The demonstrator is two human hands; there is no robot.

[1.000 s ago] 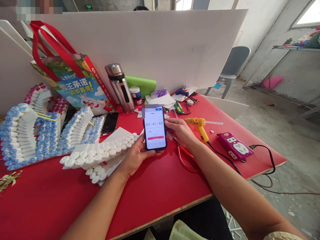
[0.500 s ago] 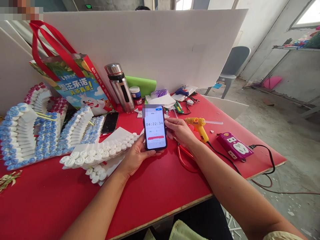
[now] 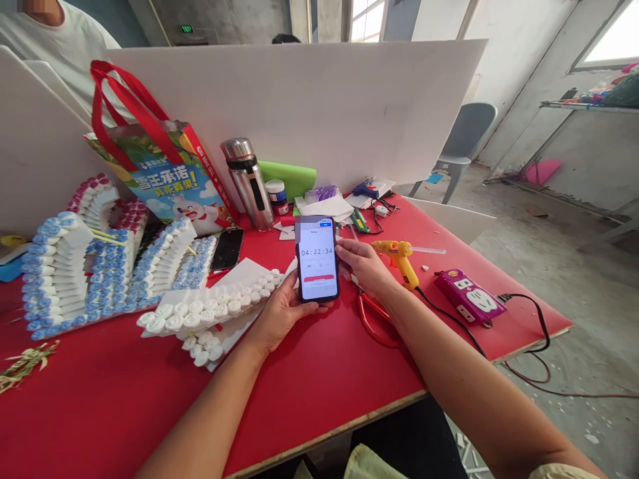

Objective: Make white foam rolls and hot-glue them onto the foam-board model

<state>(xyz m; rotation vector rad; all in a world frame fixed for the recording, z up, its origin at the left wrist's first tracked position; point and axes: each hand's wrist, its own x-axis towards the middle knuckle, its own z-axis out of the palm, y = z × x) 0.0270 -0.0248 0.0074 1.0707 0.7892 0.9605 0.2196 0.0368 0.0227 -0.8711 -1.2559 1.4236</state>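
A smartphone [image 3: 318, 269] is held upright above the red table, its lit screen showing the digits 04:22:34. My left hand [image 3: 280, 311] is closed round its lower left side, with the thumb along the bottom edge. At the right edge, the fingers and thumb of my right hand [image 3: 367, 267] grip the phone; some fingertips are hidden behind it. Just left of my left hand lies a piece with rows of white rolled rosettes [image 3: 214, 309]. Red-handled pliers [image 3: 374, 326] rest partly under my right forearm. A yellow hot glue gun [image 3: 402, 259] lies beyond my right wrist.
Blue-and-white rosette pieces [image 3: 54, 279], a dark phone [image 3: 227, 249], a printed bag [image 3: 174, 179] and a steel thermos [image 3: 248, 189] stand or lie leftward. A purple power socket [image 3: 469, 296] with cords sits near the right table edge. A white board [image 3: 339, 106] rises behind; a person [image 3: 74, 50] is back left.
The view has shifted slightly, so most things sit a little lower and the left-side things further right. More of the person at back left shows. Both hands keep hold of the smartphone; its digits are unchanged.
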